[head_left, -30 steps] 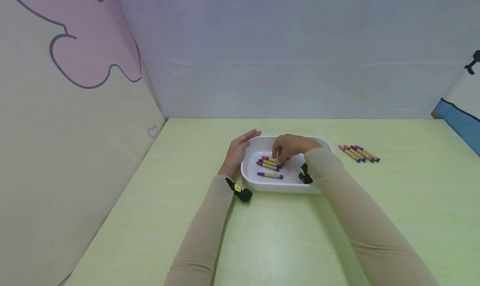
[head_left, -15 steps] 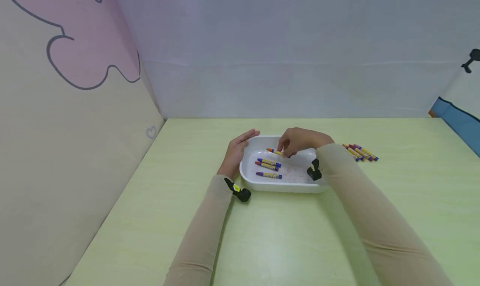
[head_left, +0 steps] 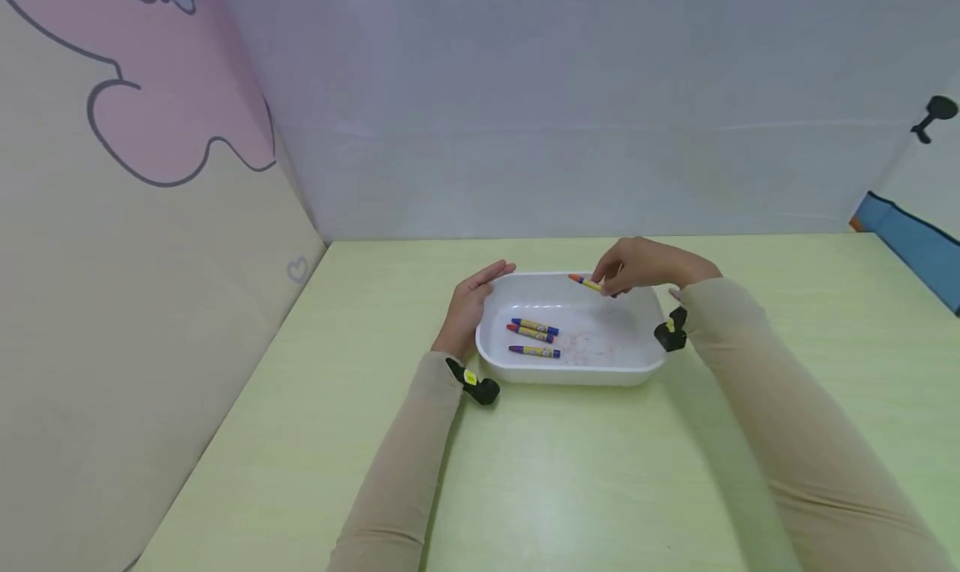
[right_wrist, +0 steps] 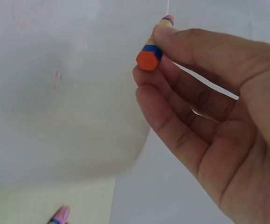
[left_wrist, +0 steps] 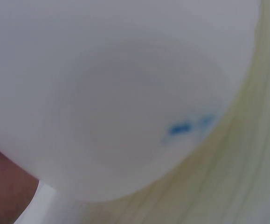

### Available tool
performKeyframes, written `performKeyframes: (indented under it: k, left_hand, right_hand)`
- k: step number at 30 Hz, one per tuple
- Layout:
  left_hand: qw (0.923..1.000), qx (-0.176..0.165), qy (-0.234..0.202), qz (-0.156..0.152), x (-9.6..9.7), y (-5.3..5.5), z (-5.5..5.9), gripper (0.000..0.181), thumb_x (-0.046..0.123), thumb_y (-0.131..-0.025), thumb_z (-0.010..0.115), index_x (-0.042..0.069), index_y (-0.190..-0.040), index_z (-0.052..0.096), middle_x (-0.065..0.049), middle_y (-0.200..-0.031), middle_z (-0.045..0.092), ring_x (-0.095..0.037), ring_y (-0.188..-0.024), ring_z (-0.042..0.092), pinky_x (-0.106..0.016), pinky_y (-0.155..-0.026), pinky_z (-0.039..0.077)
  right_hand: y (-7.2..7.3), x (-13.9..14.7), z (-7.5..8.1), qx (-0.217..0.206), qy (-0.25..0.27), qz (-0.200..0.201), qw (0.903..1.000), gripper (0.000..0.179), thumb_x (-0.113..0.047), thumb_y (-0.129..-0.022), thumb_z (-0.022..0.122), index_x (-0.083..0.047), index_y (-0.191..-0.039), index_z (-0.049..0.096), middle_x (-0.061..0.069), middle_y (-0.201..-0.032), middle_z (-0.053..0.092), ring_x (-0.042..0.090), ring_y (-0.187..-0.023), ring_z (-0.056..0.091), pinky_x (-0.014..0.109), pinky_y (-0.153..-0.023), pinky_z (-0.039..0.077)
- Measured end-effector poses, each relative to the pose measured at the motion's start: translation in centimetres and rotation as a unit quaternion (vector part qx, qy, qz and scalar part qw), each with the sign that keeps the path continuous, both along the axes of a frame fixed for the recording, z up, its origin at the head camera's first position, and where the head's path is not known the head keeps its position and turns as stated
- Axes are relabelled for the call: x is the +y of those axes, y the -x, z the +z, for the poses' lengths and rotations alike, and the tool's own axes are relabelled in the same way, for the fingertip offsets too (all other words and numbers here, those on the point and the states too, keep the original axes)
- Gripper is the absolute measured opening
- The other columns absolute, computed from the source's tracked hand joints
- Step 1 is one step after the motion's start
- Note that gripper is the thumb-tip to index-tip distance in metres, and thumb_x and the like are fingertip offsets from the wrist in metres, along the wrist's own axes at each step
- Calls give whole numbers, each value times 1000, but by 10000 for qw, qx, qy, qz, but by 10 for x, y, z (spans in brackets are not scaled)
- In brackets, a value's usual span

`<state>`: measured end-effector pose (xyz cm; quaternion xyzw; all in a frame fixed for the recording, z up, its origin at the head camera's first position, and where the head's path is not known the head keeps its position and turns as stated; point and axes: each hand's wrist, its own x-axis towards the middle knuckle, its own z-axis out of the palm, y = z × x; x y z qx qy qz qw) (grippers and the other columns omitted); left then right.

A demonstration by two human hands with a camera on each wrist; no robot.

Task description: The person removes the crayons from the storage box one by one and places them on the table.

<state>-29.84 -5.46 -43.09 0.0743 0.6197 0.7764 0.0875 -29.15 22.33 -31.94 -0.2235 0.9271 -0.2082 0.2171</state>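
Observation:
My right hand (head_left: pixel 651 263) pinches an orange crayon (head_left: pixel 583 281) between thumb and fingertips, raised over the far right part of a white tray (head_left: pixel 570 375). In the right wrist view the crayon's flat orange end (right_wrist: pixel 148 61) faces the camera. My left hand (head_left: pixel 463 312) rests along the tray's left end with its fingers stretched out. Inside the tray, at the left, lie a blue crayon (head_left: pixel 535 326), a red crayon (head_left: pixel 530 333) close beside it, and a purple crayon (head_left: pixel 534 352) set apart nearer the front.
A pink crayon tip (head_left: pixel 675 294) shows on the table (head_left: pixel 555 472) right of the tray; my right wrist hides what lies beyond it. Walls stand behind and to the left. Faint coloured smudges mark the tray floor, and a blue mark (left_wrist: pixel 180 128) appears in the left wrist view.
My right hand has lifted the orange crayon from beside the blue and red ones and carried it right and away from me. The left hand stays at the tray's end.

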Motion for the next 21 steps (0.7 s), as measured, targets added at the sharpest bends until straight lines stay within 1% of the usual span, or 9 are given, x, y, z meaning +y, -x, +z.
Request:
performKeyframes:
  k: [2, 5, 7, 11, 14, 18, 21]
  left_hand:
    - [10000, -18, -34, -40, -1, 0, 0, 43, 2, -100, 33, 6, -140, 48, -6, -139, 56, -27, -139, 39, -37, -112, 38]
    - [10000, -41, -32, -62, -1, -1, 0, 44, 3, -100, 33, 4, -141, 46, -5, -139, 56, -27, -139, 40, -37, -112, 39]
    - [10000, -70, -12, -49, -2, -1, 1, 43, 3, -100, 33, 5, -141, 46, -4, -138, 57, -24, -137, 43, -35, -110, 41]
    - [9999, -115, 50, 1, -2, -1, 1, 43, 4, -100, 34, 9, -139, 50, -1, -137, 58, -18, -133, 48, -32, -107, 44]
    - [9999, -123, 65, 9, -2, -1, 1, 42, 5, -100, 35, 9, -139, 50, 0, -136, 59, -17, -133, 48, -31, -106, 44]
    - [9999, -111, 77, 6, -2, -1, 0, 42, 6, -100, 35, 9, -140, 49, 1, -135, 59, -16, -133, 48, -30, -105, 45]
    - [9999, -98, 64, 14, -2, -2, 0, 42, 6, -101, 36, 10, -139, 51, 3, -133, 60, -16, -132, 49, -29, -104, 46]
  right_hand:
    - [-3, 8, 2, 55, 13, -75, 10000, 31, -15, -90, 63, -1, -118, 66, 9, -98, 70, 21, -86, 67, 40, -82, 55]
    - [-7, 21, 4, 183, 64, -197, 9996, 32, -16, -91, 63, -1, -119, 65, 10, -97, 70, 19, -85, 67, 39, -80, 55]
    - [-10, 31, 5, 279, 147, -311, 9990, 32, -17, -91, 63, -1, -119, 65, 9, -97, 71, 19, -85, 67, 41, -79, 55]
    - [-14, 50, 4, 433, 277, -532, 9973, 33, -18, -92, 62, 0, -120, 65, 11, -99, 71, 24, -87, 68, 45, -80, 56]
    - [-15, 64, 1, 537, 266, -616, 9963, 35, -19, -93, 62, 2, -121, 64, 15, -101, 71, 28, -89, 67, 46, -78, 56]
    - [-17, 84, -6, 694, 136, -743, 9947, 36, -19, -92, 62, 4, -120, 63, 20, -103, 70, 29, -88, 68, 47, -77, 56]
    - [-19, 99, -13, 782, 3, -957, 9923, 36, -19, -92, 62, 5, -119, 63, 22, -105, 69, 31, -91, 67, 51, -81, 54]
